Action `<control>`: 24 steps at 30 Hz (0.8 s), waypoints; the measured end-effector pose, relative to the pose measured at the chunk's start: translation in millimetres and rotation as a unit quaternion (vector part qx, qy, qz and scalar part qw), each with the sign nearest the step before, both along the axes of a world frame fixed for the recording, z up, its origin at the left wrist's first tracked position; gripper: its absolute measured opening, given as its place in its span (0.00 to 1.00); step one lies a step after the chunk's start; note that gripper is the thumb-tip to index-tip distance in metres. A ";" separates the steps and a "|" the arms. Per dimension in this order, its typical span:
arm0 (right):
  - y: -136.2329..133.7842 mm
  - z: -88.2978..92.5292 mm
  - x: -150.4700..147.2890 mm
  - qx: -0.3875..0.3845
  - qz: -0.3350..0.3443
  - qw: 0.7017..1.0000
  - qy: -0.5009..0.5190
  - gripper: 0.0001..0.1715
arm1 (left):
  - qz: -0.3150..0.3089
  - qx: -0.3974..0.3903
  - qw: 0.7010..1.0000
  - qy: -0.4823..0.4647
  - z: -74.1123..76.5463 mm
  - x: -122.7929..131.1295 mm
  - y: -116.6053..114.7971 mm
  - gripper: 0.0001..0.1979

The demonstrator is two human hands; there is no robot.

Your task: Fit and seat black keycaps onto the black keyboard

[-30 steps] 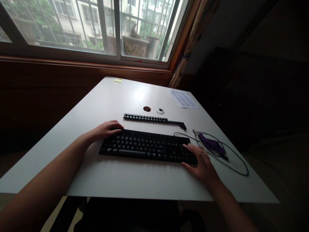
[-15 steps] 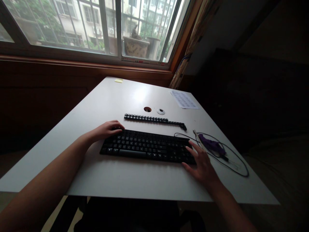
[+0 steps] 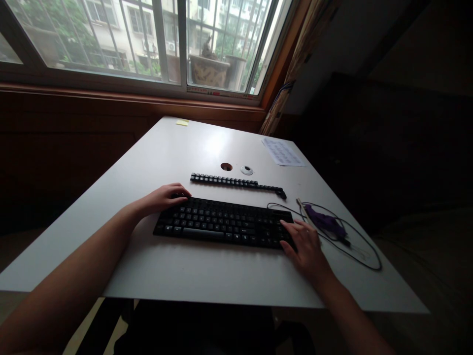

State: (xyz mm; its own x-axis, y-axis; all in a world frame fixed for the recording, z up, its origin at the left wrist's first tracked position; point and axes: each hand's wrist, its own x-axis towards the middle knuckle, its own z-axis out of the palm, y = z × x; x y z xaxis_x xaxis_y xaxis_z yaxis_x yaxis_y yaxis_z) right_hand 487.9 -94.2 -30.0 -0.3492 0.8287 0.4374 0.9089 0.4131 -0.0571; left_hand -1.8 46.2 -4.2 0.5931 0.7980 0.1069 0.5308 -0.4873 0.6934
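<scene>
A black keyboard (image 3: 207,224) lies flat on the white table, its keys facing up. My left hand (image 3: 168,196) is at its far left corner, thumb on the top side and fingers around the back edge. At the other end, the fingers of my right hand (image 3: 305,246) are spread over the number keys, with the thumb at the front edge; the fingers hide part of that end. Beyond the keyboard, several loose black keycaps (image 3: 225,180) are lined up in rows, ending in a small cluster at the right.
To the right lie a purple cloth (image 3: 325,221), a looped black cable (image 3: 369,246) and a thin light-coloured stick (image 3: 303,209). Printed papers (image 3: 283,152) rest at the far right. The table has a cable hole (image 3: 226,167) with a white ring cover (image 3: 247,170) beside it. A yellow note (image 3: 182,123) sits near the window.
My right hand has shifted slightly, its fingers moving a little left and down over the number keys and drawing closer together. My left hand and the keyboard stay where they were.
</scene>
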 end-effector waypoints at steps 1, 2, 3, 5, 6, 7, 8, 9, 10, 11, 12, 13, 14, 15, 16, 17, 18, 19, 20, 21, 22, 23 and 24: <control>0.5 0.8 -3.1 0.007 -0.008 1.000 -0.002 0.30 | 0.001 0.000 1.000 0.000 0.2 0.1 -0.2 0.21; 0.9 1.5 -5.9 0.013 -0.016 1.000 -0.004 0.28 | 0.000 0.000 1.000 0.000 0.4 0.2 -0.4 0.21; 1.1 2.2 -8.3 0.017 -0.022 1.000 -0.005 0.27 | 0.000 0.000 1.000 -0.001 0.6 0.3 -0.6 0.22; 1.2 2.7 -11.0 0.020 -0.026 0.999 -0.002 0.29 | -0.002 -0.002 1.000 -0.003 0.7 0.4 -0.9 0.21; 1.2 2.4 -11.3 0.019 -0.023 1.000 -0.003 0.30 | -0.003 -0.004 1.000 -0.003 0.8 0.5 -0.9 0.21; 1.3 1.9 -11.1 0.019 -0.022 1.000 -0.003 0.29 | -0.003 -0.004 1.000 -0.004 0.9 0.6 -0.9 0.20; 1.7 1.3 -10.6 0.020 -0.021 1.000 -0.004 0.28 | -0.003 -0.004 1.000 -0.004 1.0 0.7 -1.0 0.20; 2.6 0.8 -10.0 0.021 -0.020 1.000 -0.004 0.27 | -0.002 -0.004 1.000 -0.004 1.1 0.8 -1.0 0.20; 4.0 0.7 -9.5 0.020 -0.019 1.000 -0.004 0.26 | -0.001 -0.003 1.000 -0.003 1.3 0.8 -1.1 0.21; 6.2 1.2 -9.1 0.020 -0.017 1.000 -0.001 0.25 | -0.001 -0.002 1.000 -0.003 1.4 0.8 -1.3 0.21; 9.4 2.3 -8.9 0.019 -0.015 1.000 0.002 0.25 | 0.000 -0.002 1.000 -0.003 1.5 0.8 -1.4 0.21; 13.7 4.1 -8.8 0.017 -0.012 1.000 0.007 0.26 | 0.000 -0.003 1.000 -0.003 1.6 0.8 -1.5 0.21; 19.3 6.4 -8.7 0.017 -0.013 1.000 0.015 0.26 | 0.000 -0.005 1.000 -0.003 1.5 0.8 -1.6 0.21; 26.1 9.1 -8.4 0.017 -0.016 0.999 0.024 0.26 | -0.001 -0.005 1.000 -0.004 1.4 0.8 -1.7 0.20; 34.2 11.8 -7.7 0.015 -0.019 0.999 0.035 0.25 | -0.002 -0.004 1.000 -0.005 1.2 0.8 -1.6 0.20; 43.4 14.3 -6.4 0.016 -0.021 0.999 0.045 0.25 | -0.003 -0.003 1.000 -0.005 1.0 0.7 -1.5 0.20; 53.5 16.1 -4.4 0.019 -0.026 0.998 0.055 0.24 | -0.004 -0.001 1.000 -0.005 0.9 0.7 -1.4 0.20; 64.4 17.2 -1.9 0.023 -0.032 0.997 0.061 0.24 | -0.005 0.000 1.000 -0.006 0.7 0.8 -1.3 0.20; 75.5 17.4 1.2 0.021 -0.042 0.997 0.068 0.25 | -0.005 0.000 1.000 -0.006 0.7 0.8 -1.2 0.20; 86.5 16.7 4.6 0.026 -0.057 0.995 0.079 0.25 | -0.005 0.000 1.000 -0.006 0.6 0.8 -1.1 0.20; 97.0 15.3 8.1 0.025 -0.068 0.994 0.082 0.26 | -0.005 0.000 1.000 -0.007 0.6 0.7 -1.1 0.20; 106.6 13.4 11.5 0.026 -0.076 0.994 0.078 0.27 | -0.005 0.000 1.000 -0.007 0.6 0.7 -1.0 0.20; 115.0 11.2 14.4 0.027 -0.081 0.994 0.072 0.27 | -0.005 0.000 1.000 -0.007 0.5 0.6 -1.0 0.20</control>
State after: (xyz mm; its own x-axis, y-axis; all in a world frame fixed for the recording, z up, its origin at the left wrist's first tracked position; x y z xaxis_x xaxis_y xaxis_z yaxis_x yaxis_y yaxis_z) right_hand 502.3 20.7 -18.8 -0.1440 0.8427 0.5187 0.9475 0.2687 -0.1736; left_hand -1.2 45.2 -3.7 0.5989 0.7924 0.1160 0.5160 -0.4926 0.7008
